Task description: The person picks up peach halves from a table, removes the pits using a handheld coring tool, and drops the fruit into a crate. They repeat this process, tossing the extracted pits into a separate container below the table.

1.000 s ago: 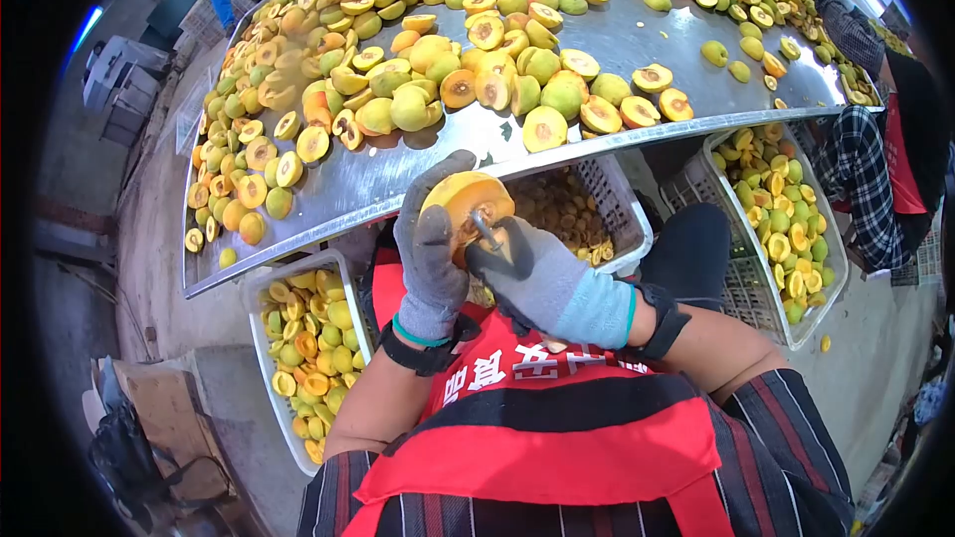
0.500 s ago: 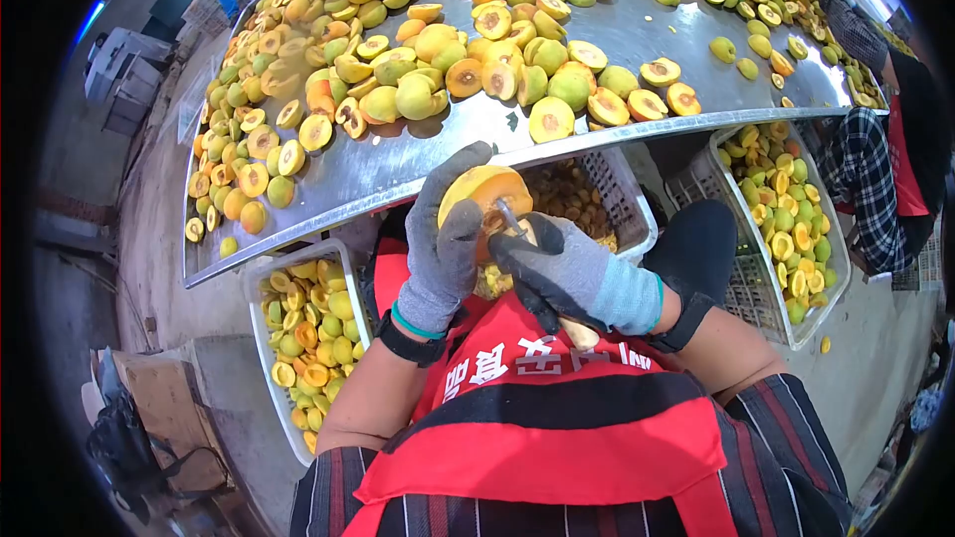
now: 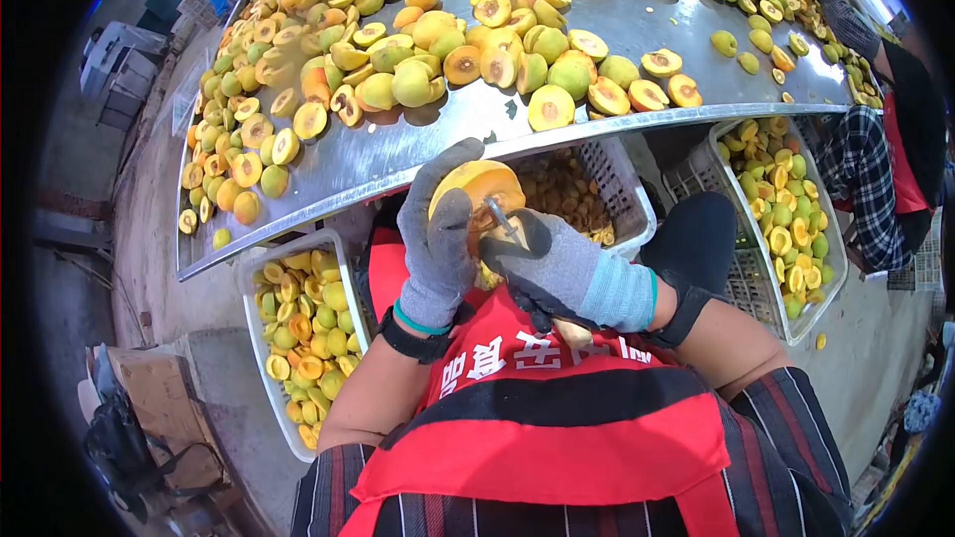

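Note:
My left hand (image 3: 434, 254), in a grey glove with a dark palm, grips a yellow peach half (image 3: 479, 179) with its cut side facing right. My right hand (image 3: 582, 273), gloved alike, is wrapped round a pitting tool with a pale handle, whose end (image 3: 572, 331) shows below the fist. The tool's curved metal tip (image 3: 500, 217) is at the middle of the cut face. My fingers partly hide the fruit's centre, so I cannot tell how deep the tip sits. Both hands are above my red apron (image 3: 537, 438), just before the table edge.
Many halved peaches lie on the metal table (image 3: 398, 154). A crate of peach halves (image 3: 356, 333) stands at left, another (image 3: 831, 298) at right. Under the table edge, a crate (image 3: 645, 229) holds brown pits. A co-worker's checked sleeve (image 3: 863, 179) is at far right.
The metal tip has turned within the peach half, and more of its curve shows. Both hands have shifted slightly, still holding the same things. The camera view has moved a little.

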Demonstrator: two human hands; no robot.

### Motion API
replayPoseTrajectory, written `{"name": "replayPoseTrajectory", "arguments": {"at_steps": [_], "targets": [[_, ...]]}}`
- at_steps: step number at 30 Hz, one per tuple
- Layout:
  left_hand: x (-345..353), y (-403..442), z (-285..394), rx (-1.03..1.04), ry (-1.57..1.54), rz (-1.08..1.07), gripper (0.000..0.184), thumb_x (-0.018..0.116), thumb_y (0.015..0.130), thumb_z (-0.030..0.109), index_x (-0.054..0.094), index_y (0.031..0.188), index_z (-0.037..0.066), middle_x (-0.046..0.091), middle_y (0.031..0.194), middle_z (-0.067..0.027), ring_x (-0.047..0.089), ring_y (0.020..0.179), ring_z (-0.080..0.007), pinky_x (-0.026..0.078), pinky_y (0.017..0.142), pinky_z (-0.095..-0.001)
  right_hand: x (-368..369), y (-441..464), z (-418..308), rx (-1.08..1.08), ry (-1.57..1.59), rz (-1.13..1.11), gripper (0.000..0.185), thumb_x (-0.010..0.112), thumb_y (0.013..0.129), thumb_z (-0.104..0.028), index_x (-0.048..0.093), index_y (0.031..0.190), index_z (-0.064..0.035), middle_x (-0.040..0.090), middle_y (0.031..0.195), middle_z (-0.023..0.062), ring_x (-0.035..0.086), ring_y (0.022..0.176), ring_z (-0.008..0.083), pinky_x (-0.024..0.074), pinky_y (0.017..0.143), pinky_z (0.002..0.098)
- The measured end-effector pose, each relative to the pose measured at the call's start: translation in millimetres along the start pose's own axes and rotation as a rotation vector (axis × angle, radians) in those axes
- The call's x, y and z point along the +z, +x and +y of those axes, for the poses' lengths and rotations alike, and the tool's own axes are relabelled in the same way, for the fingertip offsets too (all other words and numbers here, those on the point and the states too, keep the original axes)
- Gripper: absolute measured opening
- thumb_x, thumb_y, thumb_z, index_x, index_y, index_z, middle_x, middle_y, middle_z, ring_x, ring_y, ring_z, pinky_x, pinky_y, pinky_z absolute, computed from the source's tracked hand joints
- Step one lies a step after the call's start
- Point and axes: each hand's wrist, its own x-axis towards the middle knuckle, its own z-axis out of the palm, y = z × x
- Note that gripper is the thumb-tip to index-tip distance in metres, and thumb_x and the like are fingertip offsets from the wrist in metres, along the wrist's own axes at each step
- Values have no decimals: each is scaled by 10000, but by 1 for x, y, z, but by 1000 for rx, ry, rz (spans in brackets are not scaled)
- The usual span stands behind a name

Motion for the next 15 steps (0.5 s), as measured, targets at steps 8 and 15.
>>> {"name": "replayPoseTrajectory", "arguments": {"at_steps": [8, 15], "targets": [[3, 10, 10, 38, 147, -9, 481, 568, 838, 353, 521, 1119, -35, 577, 1082, -144, 560, 979, -202, 453, 850, -315, 27, 4, 18, 15, 417, 209, 176, 485, 894, -190, 503, 891, -16, 545, 646, 48, 546, 508, 117, 443, 450, 260], [2, 14, 7, 74, 142, -35, 439, 580, 832, 313, 527, 1104, -27, 574, 1092, -135, 555, 991, -197, 449, 858, -315, 17, 0, 11, 133, 643, 132, 178, 519, 884, -193, 498, 885, -16, 544, 644, 50, 560, 530, 125, 445, 462, 256]]}}
